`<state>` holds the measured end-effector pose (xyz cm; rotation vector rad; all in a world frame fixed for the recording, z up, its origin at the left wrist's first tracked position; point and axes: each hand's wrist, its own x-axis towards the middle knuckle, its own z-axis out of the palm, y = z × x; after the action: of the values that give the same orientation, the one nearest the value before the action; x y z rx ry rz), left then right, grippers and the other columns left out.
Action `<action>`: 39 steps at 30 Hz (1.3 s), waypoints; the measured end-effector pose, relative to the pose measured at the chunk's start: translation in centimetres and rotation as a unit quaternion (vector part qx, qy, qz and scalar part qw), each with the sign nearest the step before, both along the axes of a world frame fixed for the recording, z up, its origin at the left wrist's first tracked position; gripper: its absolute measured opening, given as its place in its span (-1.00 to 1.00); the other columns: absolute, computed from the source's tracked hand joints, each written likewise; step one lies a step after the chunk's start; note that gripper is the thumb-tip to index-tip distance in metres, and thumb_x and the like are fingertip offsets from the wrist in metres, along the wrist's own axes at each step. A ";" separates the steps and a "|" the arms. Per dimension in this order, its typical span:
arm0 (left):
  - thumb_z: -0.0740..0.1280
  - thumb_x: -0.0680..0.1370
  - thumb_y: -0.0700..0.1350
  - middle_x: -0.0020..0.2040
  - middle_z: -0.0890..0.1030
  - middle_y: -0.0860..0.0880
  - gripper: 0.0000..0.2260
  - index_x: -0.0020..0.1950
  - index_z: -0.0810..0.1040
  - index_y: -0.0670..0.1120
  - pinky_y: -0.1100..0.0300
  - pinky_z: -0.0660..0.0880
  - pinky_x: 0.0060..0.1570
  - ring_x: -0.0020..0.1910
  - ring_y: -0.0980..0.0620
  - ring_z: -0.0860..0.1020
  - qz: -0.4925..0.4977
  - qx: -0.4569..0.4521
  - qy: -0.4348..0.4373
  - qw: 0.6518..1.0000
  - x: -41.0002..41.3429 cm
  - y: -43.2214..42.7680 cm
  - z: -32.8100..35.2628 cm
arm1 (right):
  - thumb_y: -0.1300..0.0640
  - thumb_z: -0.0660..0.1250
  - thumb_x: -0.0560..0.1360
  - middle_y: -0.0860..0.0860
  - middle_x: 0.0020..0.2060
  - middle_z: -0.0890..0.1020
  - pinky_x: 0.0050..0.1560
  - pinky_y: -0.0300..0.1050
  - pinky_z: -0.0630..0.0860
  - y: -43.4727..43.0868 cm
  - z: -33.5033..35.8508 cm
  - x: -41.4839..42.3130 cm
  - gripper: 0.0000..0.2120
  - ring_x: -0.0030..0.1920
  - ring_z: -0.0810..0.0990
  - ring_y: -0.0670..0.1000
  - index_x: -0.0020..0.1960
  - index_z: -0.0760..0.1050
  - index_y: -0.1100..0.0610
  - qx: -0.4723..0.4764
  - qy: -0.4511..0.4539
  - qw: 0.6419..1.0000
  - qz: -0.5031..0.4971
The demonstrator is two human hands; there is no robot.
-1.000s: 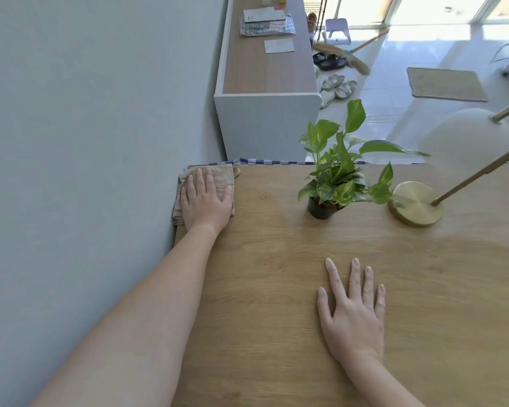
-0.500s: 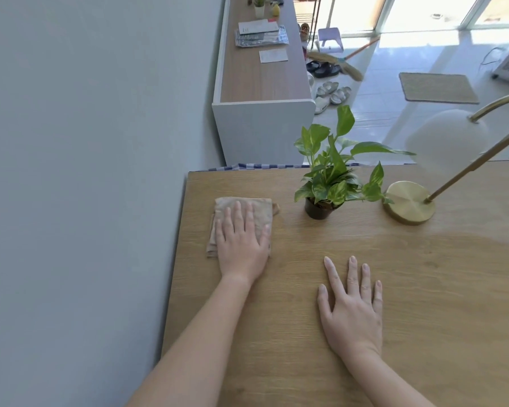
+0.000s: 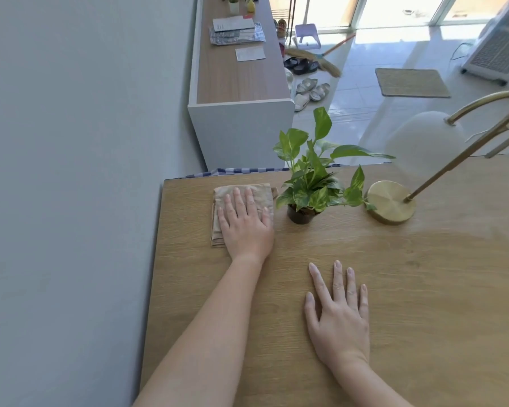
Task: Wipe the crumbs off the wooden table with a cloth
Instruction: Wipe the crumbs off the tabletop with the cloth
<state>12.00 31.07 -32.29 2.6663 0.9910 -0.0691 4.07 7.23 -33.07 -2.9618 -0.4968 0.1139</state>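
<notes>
My left hand (image 3: 244, 223) lies flat with fingers spread, pressing a folded, soft beige cloth (image 3: 241, 198) onto the grained wooden table (image 3: 423, 289) near its far left corner, just beside a small dark-potted leafy plant (image 3: 312, 186). My right hand (image 3: 337, 314) rests open, palm down on bare wood, holding nothing, well apart from the round brushed-brass lamp base (image 3: 390, 202).

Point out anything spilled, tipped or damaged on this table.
Nothing stands out. The plant and lamp stand upright, the cloth lies flat under the left hand, and no crumbs show on the table.
</notes>
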 end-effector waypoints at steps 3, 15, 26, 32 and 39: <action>-0.16 0.74 0.21 0.76 -0.17 -0.08 -0.38 0.76 -0.18 0.00 -0.17 -0.24 0.68 0.74 -0.11 -0.21 0.001 -0.002 0.004 1.000 3.7 1.7 0.1 | -0.26 0.03 0.67 0.03 0.71 0.12 0.68 0.23 -0.01 0.0 0.0 0.1 -0.40 0.72 0.01 0.13 0.70 0.06 -0.31 0.001 -0.002 1.000 -0.004; -0.14 0.74 0.22 0.77 -0.04 -0.07 -0.38 0.77 -0.08 0.03 -0.18 -0.21 0.68 0.75 -0.12 -0.14 -0.009 -0.009 0.004 1.000 7.6 4.1 0.2 | -0.24 0.06 0.66 0.01 0.71 0.14 0.69 0.19 -0.04 0.0 0.2 0.3 -0.41 0.72 0.02 0.11 0.69 0.09 -0.33 0.003 0.000 1.000 -0.010; -0.19 0.73 0.28 0.77 -0.17 -0.01 -0.39 0.76 -0.16 0.10 -0.15 -0.26 0.68 0.74 -0.08 -0.20 -0.047 -0.004 0.001 0.999 -2.9 0.9 0.7 | -0.25 -0.04 0.67 -0.01 0.71 0.10 0.70 0.16 -0.08 0.1 0.7 0.1 -0.43 0.73 -0.01 0.09 0.68 0.05 -0.35 0.011 0.007 1.000 -0.014; -0.22 0.72 0.32 0.76 -0.21 0.05 -0.38 0.75 -0.21 0.15 -0.12 -0.25 0.69 0.73 -0.01 -0.27 -0.035 -0.004 -0.002 0.999 -11.9 0.6 0.6 | -0.26 -0.10 0.67 0.00 0.72 0.08 0.70 0.16 -0.11 0.1 1.0 -0.2 -0.43 0.73 -0.02 0.09 0.68 0.00 -0.35 0.015 0.010 1.000 -0.010; -0.24 0.70 0.33 0.76 -0.16 0.08 -0.38 0.75 -0.18 0.18 -0.10 -0.22 0.69 0.73 0.01 -0.22 -0.037 0.015 -0.001 0.999 -13.5 2.9 0.3 | -0.26 -0.10 0.67 0.00 0.72 0.08 0.70 0.17 -0.09 0.3 1.1 -0.3 -0.42 0.73 -0.02 0.09 0.68 -0.02 -0.34 0.007 0.012 1.000 -0.008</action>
<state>-1.48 34.02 -31.99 2.7290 0.8990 -0.0690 3.79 7.55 -32.01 -2.9463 -0.4698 0.1428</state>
